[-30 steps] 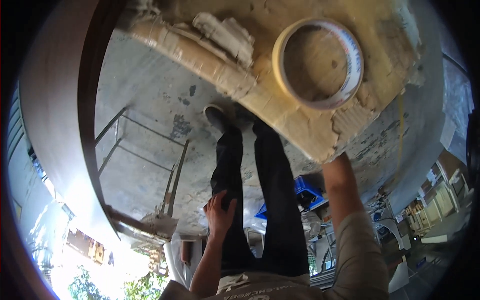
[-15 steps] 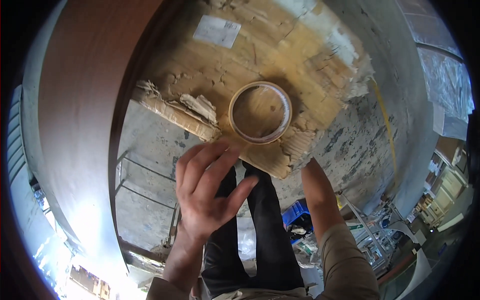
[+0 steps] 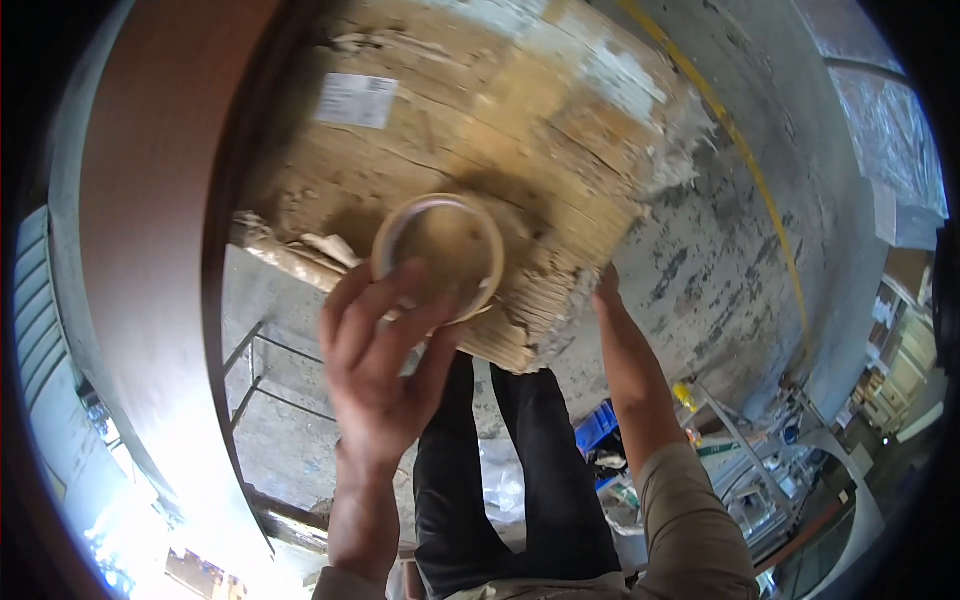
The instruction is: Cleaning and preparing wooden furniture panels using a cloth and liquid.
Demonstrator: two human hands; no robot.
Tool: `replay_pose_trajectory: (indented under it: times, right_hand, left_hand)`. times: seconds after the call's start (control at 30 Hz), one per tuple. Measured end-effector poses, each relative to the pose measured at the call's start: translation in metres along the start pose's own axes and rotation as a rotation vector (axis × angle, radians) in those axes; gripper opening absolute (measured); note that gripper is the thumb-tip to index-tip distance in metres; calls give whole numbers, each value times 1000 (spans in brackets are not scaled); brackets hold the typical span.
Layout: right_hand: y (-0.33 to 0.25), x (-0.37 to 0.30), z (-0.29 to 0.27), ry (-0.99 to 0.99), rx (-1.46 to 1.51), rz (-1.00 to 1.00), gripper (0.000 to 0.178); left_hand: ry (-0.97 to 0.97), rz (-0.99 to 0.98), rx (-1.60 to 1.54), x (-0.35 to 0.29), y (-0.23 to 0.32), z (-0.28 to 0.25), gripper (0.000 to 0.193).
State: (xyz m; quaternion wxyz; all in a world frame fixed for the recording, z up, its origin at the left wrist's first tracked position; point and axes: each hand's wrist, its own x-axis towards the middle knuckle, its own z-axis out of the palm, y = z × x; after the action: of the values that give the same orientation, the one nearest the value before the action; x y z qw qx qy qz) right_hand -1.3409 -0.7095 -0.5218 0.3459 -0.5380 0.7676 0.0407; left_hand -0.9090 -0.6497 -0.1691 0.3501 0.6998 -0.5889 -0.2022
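Note:
A nearly used-up roll of tape, a wide ring with a thin tan wall, sits over a worn cardboard-covered slab. My left hand has its fingers over the ring's near rim and the thumb outside it, closed on the roll; motion blurs it a little. My right hand reaches the slab's torn right edge, where its fingers are hidden behind the cardboard. A white paper label is stuck on the slab's far left. Torn, crumpled cardboard runs along the near left edge.
A tall brown panel stands close on the left. Below lies a stained concrete floor with a yellow line. Beside my legs are a blue crate and a metal frame with clutter. Plastic-wrapped goods stand far right.
My left hand has closed on the tape roll's near rim. In the picture, the slab and roll have shifted left. The right hand stays at the slab's edge.

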Motion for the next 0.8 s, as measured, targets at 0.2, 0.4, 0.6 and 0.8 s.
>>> replay_pose_trajectory:
  times: [0.2, 0.4, 0.6, 0.8]
  right_hand:
    - [-40, -54, 3, 134, -321, -108, 104]
    - [-103, -249, -6, -238, 793, -91, 69]
    - [-83, -424, -99, -323, 913, 114, 42]
    - [123, -537, -99, 196, 303, 554, 27]
  left_hand:
    - [119, -224, -203, -72, 26, -14, 34]
    - [-48, -770, -290, -161, 65, -26, 50]
    - [-746, -962, -824, -212, 85, 69, 32]
    - [-981, -682, -440, -243, 91, 97, 60]
